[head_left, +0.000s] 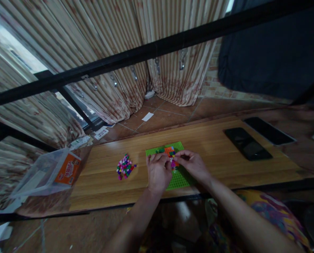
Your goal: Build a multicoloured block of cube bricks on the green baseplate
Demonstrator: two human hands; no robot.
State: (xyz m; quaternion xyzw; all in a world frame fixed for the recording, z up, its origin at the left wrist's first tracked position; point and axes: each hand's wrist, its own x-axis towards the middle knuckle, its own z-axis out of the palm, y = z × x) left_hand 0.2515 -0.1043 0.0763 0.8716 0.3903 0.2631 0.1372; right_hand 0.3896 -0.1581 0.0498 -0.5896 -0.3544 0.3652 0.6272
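Observation:
A green studded baseplate [178, 181] lies on the wooden table, partly covered by my hands. Orange bricks [169, 151] and several small bricks of other colours are built up on its middle. My left hand [159, 172] is over the plate's left part, fingers bent together against the small bricks. From the right, my right hand [195, 163] meets it with thumb and forefinger pinched at the same spot. Whatever is between the fingertips is too small and covered to make out. Left of the hands is a loose pile of small coloured bricks [125, 166].
Two dark phone-like slabs, a nearer one [248, 143] and a farther one [269, 130], lie on the table's right [209, 140]. A clear plastic box [40, 179] with an orange label stands off the left end. A black metal bar [135, 51] crosses beyond the table before curtains.

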